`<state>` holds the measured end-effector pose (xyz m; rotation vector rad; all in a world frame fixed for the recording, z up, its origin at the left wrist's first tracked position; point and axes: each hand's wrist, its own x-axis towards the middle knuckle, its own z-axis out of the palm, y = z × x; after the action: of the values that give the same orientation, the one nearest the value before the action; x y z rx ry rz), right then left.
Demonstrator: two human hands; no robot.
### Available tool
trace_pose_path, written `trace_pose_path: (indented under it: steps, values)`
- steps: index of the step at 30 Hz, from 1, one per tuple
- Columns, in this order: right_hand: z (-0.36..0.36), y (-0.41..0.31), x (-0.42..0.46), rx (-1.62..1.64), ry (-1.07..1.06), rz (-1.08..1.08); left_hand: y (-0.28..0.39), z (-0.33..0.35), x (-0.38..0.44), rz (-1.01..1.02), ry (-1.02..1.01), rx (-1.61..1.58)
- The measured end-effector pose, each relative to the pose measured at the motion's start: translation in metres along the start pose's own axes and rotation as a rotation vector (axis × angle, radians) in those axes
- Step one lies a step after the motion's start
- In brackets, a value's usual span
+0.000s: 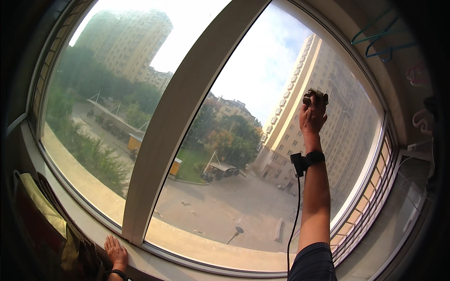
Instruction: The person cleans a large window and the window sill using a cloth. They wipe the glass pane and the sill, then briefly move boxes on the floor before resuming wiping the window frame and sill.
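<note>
My right hand (312,116) is raised high on the right, its fingers bent over a crumpled grey-brown cloth (315,96) against the right window pane (225,196). A black strap with a small device (298,165) and a cable sits around that wrist. Low on the left, my left hand (116,250) lies flat on the pale window sill (154,261), fingers spread a little, holding nothing; a dark band circles its wrist. Between the hands stands the thick window frame post (175,119). The left pane (105,105) looks hazy.
Bags (45,210) stand against the sill at the lower left. Plastic hangers (383,45) hang at the upper right. A metal grille (365,207) runs outside the right side of the window. Beyond the glass are tall buildings, trees and a paved yard.
</note>
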<state>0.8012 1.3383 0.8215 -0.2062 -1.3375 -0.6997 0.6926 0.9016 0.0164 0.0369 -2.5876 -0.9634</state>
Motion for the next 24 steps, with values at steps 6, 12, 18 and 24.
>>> trace_pose_path:
  steps: [6,12,18,24]
  values:
    - [0.013,-0.056,0.008,0.154,0.07,-0.091,0.0,0.01,-0.001,0.015,-0.005,0.015]
    - [-0.024,-0.214,-0.027,0.382,-0.015,-0.305,-0.013,0.005,0.005,0.0,0.028,0.058]
    - [-0.016,-0.15,-0.034,0.257,-0.025,-0.353,-0.008,0.013,0.003,-0.004,-0.024,0.058]
    - [-0.002,0.009,-0.025,0.124,0.039,-0.232,-0.015,0.021,0.007,0.024,-0.002,0.115]
